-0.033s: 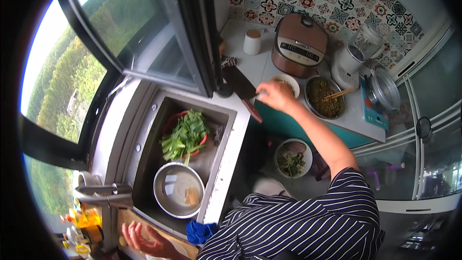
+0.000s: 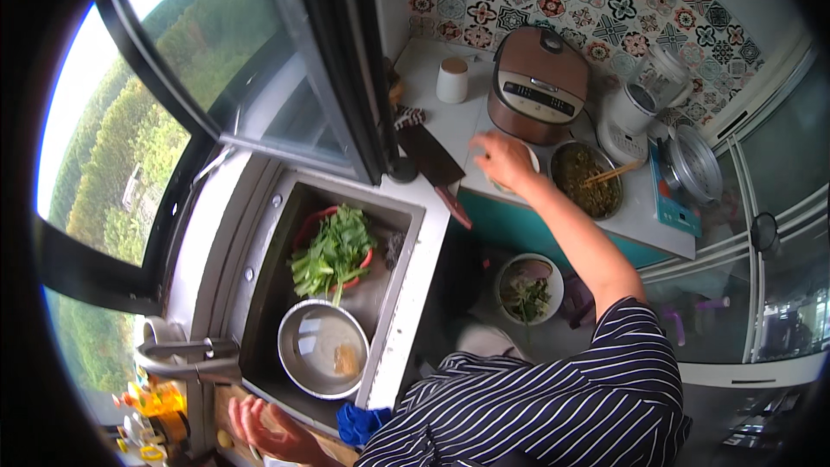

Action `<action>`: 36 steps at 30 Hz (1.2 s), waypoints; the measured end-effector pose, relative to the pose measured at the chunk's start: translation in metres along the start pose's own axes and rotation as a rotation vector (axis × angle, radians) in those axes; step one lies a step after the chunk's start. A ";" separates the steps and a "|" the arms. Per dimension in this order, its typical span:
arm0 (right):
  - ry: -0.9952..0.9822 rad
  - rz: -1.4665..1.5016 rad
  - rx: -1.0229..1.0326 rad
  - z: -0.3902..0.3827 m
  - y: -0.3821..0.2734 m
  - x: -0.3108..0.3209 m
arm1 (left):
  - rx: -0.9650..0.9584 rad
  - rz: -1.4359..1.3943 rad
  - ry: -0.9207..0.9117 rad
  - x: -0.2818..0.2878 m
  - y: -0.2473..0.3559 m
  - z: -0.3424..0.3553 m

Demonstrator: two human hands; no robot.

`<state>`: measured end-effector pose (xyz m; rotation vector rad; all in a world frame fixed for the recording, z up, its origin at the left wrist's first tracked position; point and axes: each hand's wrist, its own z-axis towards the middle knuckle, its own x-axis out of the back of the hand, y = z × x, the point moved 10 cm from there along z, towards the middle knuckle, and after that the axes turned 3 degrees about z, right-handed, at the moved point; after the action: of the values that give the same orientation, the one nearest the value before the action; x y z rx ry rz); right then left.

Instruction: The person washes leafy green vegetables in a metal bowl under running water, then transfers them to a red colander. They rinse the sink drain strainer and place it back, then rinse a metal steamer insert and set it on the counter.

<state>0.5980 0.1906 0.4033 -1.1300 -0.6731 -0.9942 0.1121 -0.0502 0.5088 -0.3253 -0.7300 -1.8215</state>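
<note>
My right hand, fingers apart, reaches over a small white bowl on the counter and covers most of it; I cannot tell whether it touches. To its left lies a cleaver with a dark blade, its reddish handle sticking out over the counter edge. Just right of the hand stands a metal bowl of chopped greenish-brown food with wooden chopsticks in it. My left hand hovers open above a wooden board at the near left, holding nothing visible.
The sink holds leafy greens in a red basket and a metal basin with water and a yellowish piece. A rice cooker, white canister and blender stand behind. A blue cloth hangs near the sink.
My right hand has shifted right, away from the cleaver handle and over the small white bowl, its fingers spreading. The left hand stays nearly in place.
</note>
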 end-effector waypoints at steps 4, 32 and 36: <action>-0.022 -0.049 -0.209 0.113 0.100 -0.005 | -0.026 -0.069 -0.209 -0.087 0.036 0.005; 0.110 0.995 -0.538 0.259 0.186 0.003 | 0.176 -0.352 -0.810 -0.255 0.085 -0.028; 0.182 1.280 -0.350 0.234 0.131 0.119 | 0.308 -0.942 -0.935 -0.343 0.144 -0.016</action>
<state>0.7765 0.3898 0.5235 -1.4157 0.4230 -0.0779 0.3727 0.1669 0.3560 -0.7244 -2.0540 -2.3323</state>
